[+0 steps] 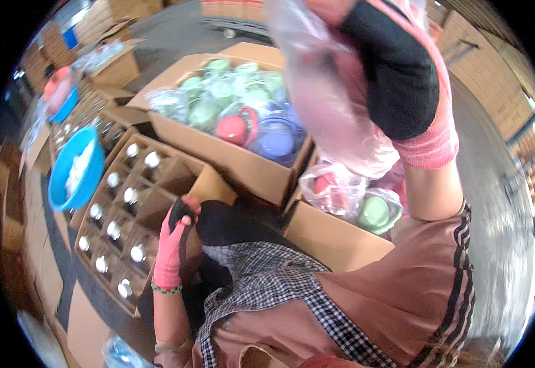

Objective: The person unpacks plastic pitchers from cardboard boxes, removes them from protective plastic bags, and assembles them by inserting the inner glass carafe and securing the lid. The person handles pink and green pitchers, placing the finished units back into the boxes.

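Observation:
My right hand (396, 67), in a pink and black fingerless glove, is raised high at the upper right. It is closed on a clear plastic bag (341, 116) with something pink inside, smeared by motion. My left hand (172, 242), gloved alike, has its fingers curled beside a divided carton (185, 156) of silver-capped bottles (131, 196). Whether it holds anything is hidden. Under the raised bag, an open carton (335, 236) contains a bagged pink lid (326, 184) and a bagged green lid (375, 211).
Ahead, a large carton (231, 162) bears many bagged green lids (221, 92), a red one (232, 129) and blue-violet ones (276, 140). A blue basin (56, 190) with white pieces rests on the bottle cartons at left. Cardboard boxes (482, 73) are stacked at right.

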`<state>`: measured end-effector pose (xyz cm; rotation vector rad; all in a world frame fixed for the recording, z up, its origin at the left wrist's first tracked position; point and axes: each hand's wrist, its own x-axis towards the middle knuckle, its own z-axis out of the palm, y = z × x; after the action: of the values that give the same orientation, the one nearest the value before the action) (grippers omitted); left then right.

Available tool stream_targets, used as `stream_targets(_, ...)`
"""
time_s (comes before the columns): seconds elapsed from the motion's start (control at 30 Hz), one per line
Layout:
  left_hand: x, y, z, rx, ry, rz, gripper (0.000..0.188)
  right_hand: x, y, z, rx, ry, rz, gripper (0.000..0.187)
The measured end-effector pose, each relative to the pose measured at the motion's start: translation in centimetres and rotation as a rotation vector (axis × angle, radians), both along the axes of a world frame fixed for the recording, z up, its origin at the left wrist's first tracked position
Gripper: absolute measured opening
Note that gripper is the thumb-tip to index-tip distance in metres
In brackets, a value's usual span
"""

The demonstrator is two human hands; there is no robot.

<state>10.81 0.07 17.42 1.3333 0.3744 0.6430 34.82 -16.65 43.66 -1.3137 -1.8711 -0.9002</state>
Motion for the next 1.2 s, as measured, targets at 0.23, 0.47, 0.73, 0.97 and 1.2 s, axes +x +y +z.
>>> stream_targets(0.23, -4.0, 2.0, 5.5, 0.67, 0.02, 0.599, 0.085, -9.9, 7.0, 4.1, -0.226, 0.18, 0.962, 0.044)
stream_targets(0.47, -11.8, -6.5, 4.2, 0.31, 0.259, 1.088, 0.034, -14.5, 9.5, -1.6, -0.551, 0.513, 1.015, 0.032)
stream_targets(0.73, -13.1, -11.6, -10.0, 0.518, 0.388, 0.757, 0.055, -17.5, 7.0, -14.9, -0.744, 0.165, 0.776, 0.049)
stream_targets(0.97, -11.9, -9.8, -5.4, 1.108, 0.748, 0.705, 0.085, -13.6, 4.8, -17.3, -0.667, 0.151, 0.908, 0.052)
stream_targets(1.2, -11.0, -11.4, -6.2, 0.799, 0.822, 0.429, 0.087, -2.1, 9.8, -18.9, -0.092, 1.232, 0.342, 0.058)
